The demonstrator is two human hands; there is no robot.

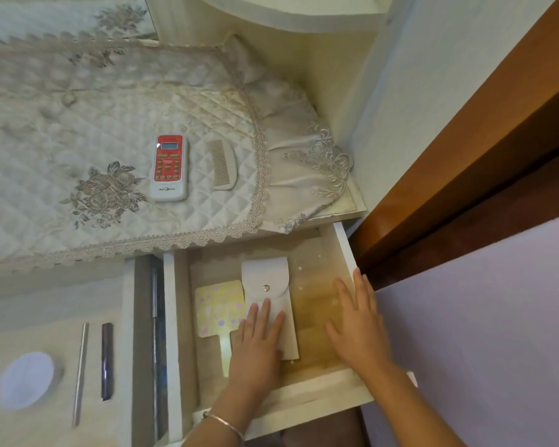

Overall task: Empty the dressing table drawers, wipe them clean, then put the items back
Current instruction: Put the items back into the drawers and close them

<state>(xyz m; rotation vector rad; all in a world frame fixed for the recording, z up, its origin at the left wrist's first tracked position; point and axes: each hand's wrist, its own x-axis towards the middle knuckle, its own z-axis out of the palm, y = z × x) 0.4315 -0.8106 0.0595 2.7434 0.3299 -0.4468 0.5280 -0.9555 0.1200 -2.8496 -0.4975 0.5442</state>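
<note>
- Head view: left grip point(259, 337) flat, fingers straight, on pouch point(265, 282); right grip point(357, 321) flat on drawer point(317, 279) floor.
- Probably best: pinch pouch's edge, lift clear of mirror point(218, 306).

In the pulled-out drawer point(344, 250) I see the snap pouch point(265, 279) just right of the hand mirror point(218, 304), their edges touching. The left hand point(259, 340) rests on the pouch, and the right hand point(359, 324) rests on the drawer floor to its right. Behind the drawer, on the quilted cloth point(110, 108), the comb point(223, 169) lies right of the remote control point(168, 167).
</note>
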